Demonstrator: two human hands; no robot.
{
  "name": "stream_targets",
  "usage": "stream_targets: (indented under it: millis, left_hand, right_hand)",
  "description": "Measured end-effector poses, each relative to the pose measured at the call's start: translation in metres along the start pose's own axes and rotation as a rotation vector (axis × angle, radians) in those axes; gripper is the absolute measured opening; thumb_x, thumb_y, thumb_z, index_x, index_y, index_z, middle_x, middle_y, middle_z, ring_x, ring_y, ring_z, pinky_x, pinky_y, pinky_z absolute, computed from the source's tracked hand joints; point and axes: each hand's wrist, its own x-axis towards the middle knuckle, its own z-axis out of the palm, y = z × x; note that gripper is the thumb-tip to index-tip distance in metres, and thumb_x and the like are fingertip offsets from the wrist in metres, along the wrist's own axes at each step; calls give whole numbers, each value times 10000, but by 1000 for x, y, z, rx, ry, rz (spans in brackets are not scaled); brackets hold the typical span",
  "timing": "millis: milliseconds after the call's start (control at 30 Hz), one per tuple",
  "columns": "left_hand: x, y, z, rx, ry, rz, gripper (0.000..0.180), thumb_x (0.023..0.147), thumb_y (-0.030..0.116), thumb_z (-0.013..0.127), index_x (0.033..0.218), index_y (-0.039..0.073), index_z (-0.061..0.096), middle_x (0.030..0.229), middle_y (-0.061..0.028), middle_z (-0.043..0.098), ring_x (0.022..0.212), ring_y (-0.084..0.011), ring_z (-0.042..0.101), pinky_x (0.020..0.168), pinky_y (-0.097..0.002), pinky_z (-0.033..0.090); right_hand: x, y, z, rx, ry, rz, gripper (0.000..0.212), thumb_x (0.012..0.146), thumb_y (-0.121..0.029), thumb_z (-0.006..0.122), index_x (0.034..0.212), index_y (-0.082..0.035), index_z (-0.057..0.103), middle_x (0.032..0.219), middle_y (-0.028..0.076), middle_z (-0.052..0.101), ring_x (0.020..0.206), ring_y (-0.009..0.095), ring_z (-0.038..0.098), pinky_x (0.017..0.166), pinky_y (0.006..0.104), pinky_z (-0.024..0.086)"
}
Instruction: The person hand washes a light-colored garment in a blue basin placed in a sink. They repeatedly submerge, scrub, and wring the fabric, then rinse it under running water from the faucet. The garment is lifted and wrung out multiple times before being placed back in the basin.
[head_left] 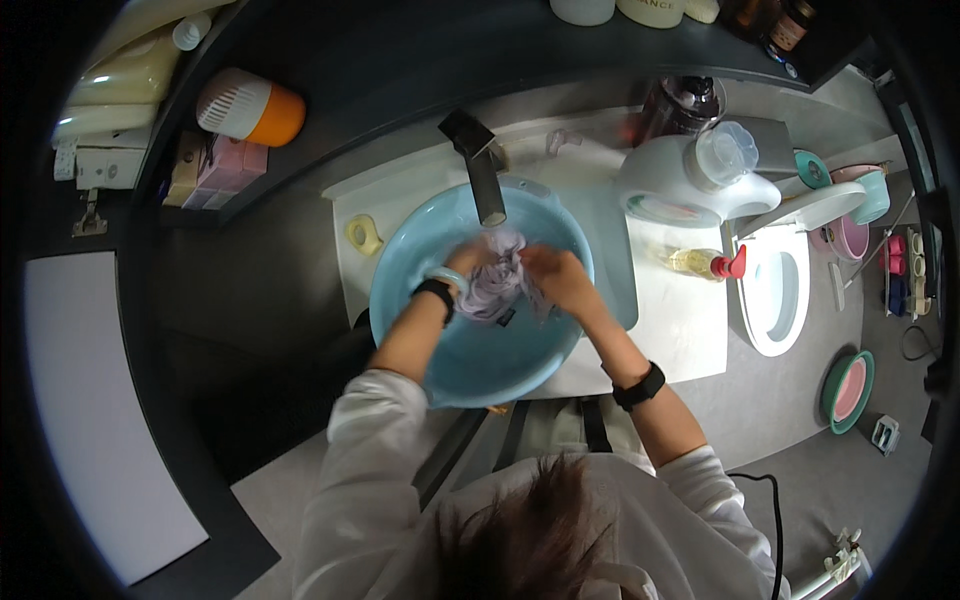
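Note:
A wet-looking, bunched light purple garment (488, 294) with a small dark tag is between my hands, low inside a round light blue basin (462, 375). My left hand (467, 258), partly smeared by motion, is closed on its upper left part. With bent fingers my right hand (560, 278) grips the cloth on the right; its fingertips are partly hidden. A black faucet (487, 190) reaches over the basin's far rim, just beyond the garment. Bands circle both wrists.
The basin sits on a white counter (680, 340). To its right stand a large white detergent jug (665, 180) and a red-topped pump bottle (700, 263). A yellow ring-shaped item (362, 235) lies left. Beyond the counter's right side is an open toilet (775, 290). A dark shelf (400, 75) overhangs the back.

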Motion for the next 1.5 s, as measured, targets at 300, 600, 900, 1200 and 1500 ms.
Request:
stream_targets:
  millis: [300,600,900,1200,1500]
  left_hand:
    - [-159,158,-84,-443,58,-229,717,628,154,658,1241,-102,387,1124,-163,526,910,-172,529,805,-254,421]
    - [-215,161,-94,-1016,354,-111,658,699,-53,526,1305,-50,268,1130,-135,508,993,-214,531,864,-314,419]
    - [-166,111,-50,-1704,409,-77,511,857,492,469,1145,71,483,1031,-121,540,954,-245,529,835,-381,435]
    - [-151,117,-39,-1686,119,-10,467,876,465,450,1135,80,493,1030,-98,558,905,-216,555,784,-359,474]
    - [-107,62,-13,-1717,-94,-161,460,879,455,449,1141,79,492,1047,-102,557,928,-213,551,793,-352,479]
  right_hand:
    - [22,-6,29,558,24,452,469,867,-384,499,1176,-31,518,1075,75,578,1023,163,502,919,271,335]
    - [9,-51,46,1194,-437,620,707,760,-592,529,1180,-23,503,1149,149,538,1046,259,512,875,356,414]
    - [-38,-96,87,465,225,-55,288,671,-264,691,823,-28,625,978,191,495,934,335,509,800,387,421]
    - [-35,-99,99,107,457,-261,209,597,-238,659,727,-80,621,936,160,552,758,355,568,657,454,466]
    - [-2,-60,55,-166,109,106,316,703,-354,562,783,-61,648,872,183,618,734,355,606,691,435,489]
